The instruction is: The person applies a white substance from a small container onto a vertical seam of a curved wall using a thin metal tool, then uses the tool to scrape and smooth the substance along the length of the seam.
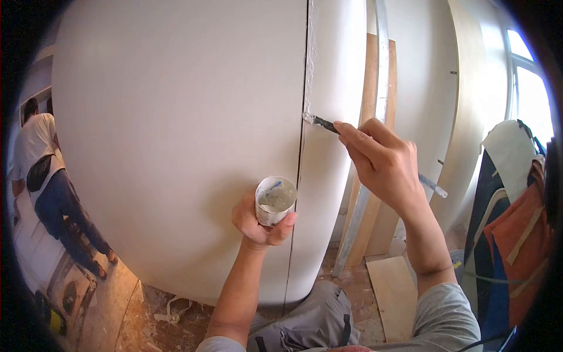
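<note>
Right hand raised, a worker pinched a slim, dark-necked tool between thumb and fingers, its paste-smeared tip touching a tall white surface at a dark vertical seam. Its pale handle end jutted out beyond the back of the hand. Up from the tip, a rough streak of white paste ran just beside the seam, on its right. Lower down, the left hand wrapped around a small, smeared cup, its mouth tipped toward the viewer to show pale paste and a blue strip inside. The cup sat in front of the surface, just left of the seam. At right, a metal bar leaned near wooden boards, with a bright window and an orange cloth farther over. At far left, another person, in a light top and dark trousers, bent forward.
</note>
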A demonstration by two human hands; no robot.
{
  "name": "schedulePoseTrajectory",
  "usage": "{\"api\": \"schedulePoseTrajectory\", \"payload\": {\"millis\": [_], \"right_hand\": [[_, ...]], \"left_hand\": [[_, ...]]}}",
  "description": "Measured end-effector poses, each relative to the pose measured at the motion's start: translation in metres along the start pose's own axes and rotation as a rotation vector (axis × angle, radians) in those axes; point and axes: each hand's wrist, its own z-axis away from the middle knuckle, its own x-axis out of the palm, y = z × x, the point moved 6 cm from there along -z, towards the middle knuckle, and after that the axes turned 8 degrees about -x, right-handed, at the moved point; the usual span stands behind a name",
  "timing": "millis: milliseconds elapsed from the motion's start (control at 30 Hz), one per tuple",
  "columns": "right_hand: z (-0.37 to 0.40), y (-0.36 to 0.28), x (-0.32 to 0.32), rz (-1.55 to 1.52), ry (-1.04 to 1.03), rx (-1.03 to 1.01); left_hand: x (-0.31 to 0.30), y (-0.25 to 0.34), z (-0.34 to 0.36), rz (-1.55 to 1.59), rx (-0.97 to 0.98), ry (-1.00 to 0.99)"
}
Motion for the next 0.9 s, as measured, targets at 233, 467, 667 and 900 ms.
{"api": "schedulePoseTrajectory", "payload": {"millis": [233,467,667,900], "right_hand": [[0.001,-0.003,-0.004,-0.018,0.033,-0.007],[0.011,-0.001,0.001,-0.051,0.013,0.000],[0.012,-0.001,0.003,-0.087,0.066,-0.003],[0.017,-0.005,0.005,-0.081,0.044,-0.012]], "left_hand": [[0.001,-0.001,0.003,0.018,-0.004,-0.023],[0.000,-0.002,0.003,-0.048,0.025,-0.029],[-0.001,-0.004,0.007,-0.082,0.021,-0.016],[0.000,-0.002,0.002,-0.024,0.004,-0.027]]}}
